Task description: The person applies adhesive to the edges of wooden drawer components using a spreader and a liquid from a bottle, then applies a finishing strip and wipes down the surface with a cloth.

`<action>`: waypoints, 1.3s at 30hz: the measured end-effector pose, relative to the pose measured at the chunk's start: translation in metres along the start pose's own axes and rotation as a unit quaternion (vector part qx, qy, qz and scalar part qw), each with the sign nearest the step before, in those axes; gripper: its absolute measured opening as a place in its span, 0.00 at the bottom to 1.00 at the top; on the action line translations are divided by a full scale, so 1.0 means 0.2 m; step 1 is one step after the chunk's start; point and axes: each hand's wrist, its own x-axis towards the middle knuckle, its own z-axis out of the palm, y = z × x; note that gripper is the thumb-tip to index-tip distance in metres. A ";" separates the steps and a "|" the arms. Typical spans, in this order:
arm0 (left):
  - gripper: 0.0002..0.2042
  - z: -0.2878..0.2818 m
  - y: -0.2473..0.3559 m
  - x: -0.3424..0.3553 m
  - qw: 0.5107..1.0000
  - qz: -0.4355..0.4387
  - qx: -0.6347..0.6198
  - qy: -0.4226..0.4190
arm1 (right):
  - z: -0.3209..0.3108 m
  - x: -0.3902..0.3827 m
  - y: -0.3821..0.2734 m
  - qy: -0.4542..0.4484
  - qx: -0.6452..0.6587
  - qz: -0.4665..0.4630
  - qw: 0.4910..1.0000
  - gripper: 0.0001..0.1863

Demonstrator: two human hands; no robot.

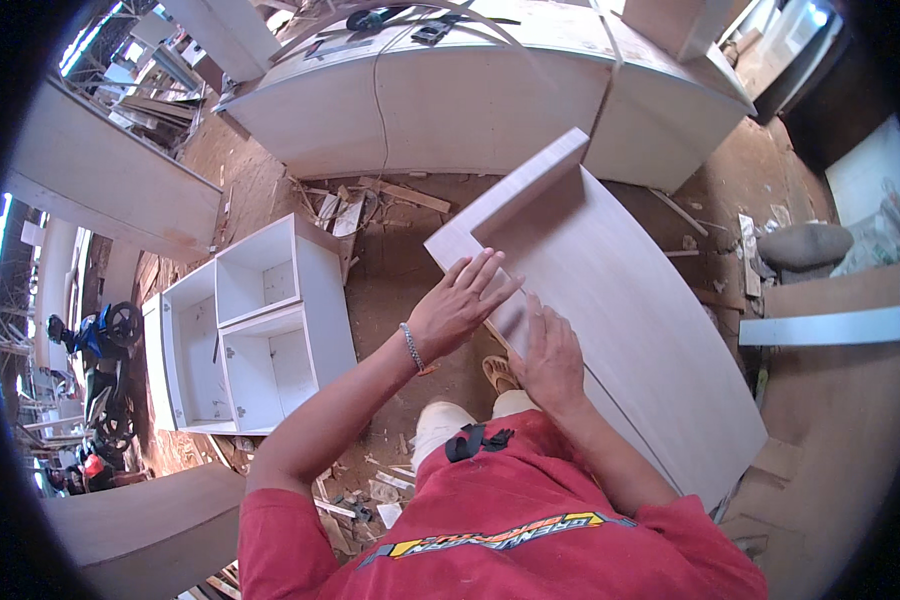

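Note:
A pale wood-grain cabinet piece [660, 330] stands in front of me, a long panel with a raised board [510, 190] along its far left end. My left hand [463, 303], a metal bracelet at its wrist, lies over the near corner of that board with its fingers stretched out. Close by on the right, my right hand [552, 355] rests on the panel's near edge, fingers extended and roughly side by side. Neither hand shows a tool. The underside of both palms is hidden.
An open white cabinet [260, 330] with several compartments sits on the floor at left. A long workbench [450, 115] spans the far side, with a cable and tools on top. Wood scraps [350, 215] litter the floor. Motorbikes [105, 335] stand far left; a grey rounded object [805, 245] lies right.

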 end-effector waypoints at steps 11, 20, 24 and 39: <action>0.44 0.21 -0.81 0.21 0.970 0.210 0.014 0.123 | 0.28 0.75 -0.40 -0.051 0.021 0.093 0.994 0.57; 0.30 0.27 -1.01 0.19 0.954 0.247 -0.085 0.149 | 0.28 0.95 -0.60 -0.037 -0.012 0.150 0.988 0.58; 0.25 0.29 -1.41 0.09 0.915 0.270 -0.240 0.179 | 0.35 1.09 -0.70 -0.046 -0.075 0.170 0.982 0.54; 0.30 0.45 -3.37 -0.05 0.946 -0.072 -0.317 0.003 | 0.19 3.34 -0.82 -0.079 -0.083 0.144 0.983 0.33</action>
